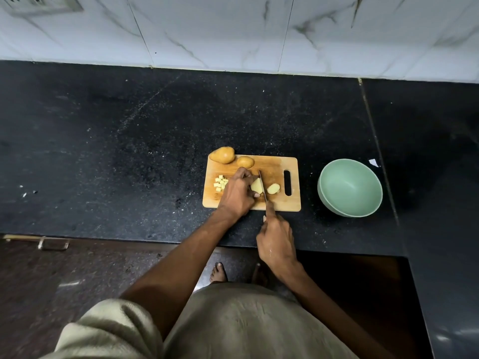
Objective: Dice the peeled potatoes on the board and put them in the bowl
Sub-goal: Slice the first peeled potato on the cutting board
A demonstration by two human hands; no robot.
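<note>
Left hand (pixel 237 194) curled over a peeled potato piece (pixel 256 185), pinning it to the wooden cutting board (pixel 274 169). Right hand (pixel 276 240) wrapped round a knife handle, forefinger stretched along the spine, knife blade (pixel 262 185) set edge-down against the right face of the held piece. Just right of the blade, a cut-off potato chunk (pixel 273 188), lying flat beside the board's handle slot. On the board's left side, partly hidden by the left hand, a small heap of potato cubes (pixel 220 183). At the far left corner of the board, two whole potatoes: a larger potato (pixel 222 155) overhanging the edge, a smaller potato (pixel 245 161) just beside it to the right. Off the board to the right, apart from it, a pale green bowl (pixel 350 187), nothing visible inside. Under everything, a black speckled countertop (pixel 129 151), backed by a white marble-patterned wall (pixel 233 29). Below the counter edge, a beige garment and bare toes (pixel 219 272) on a dark floor.
</note>
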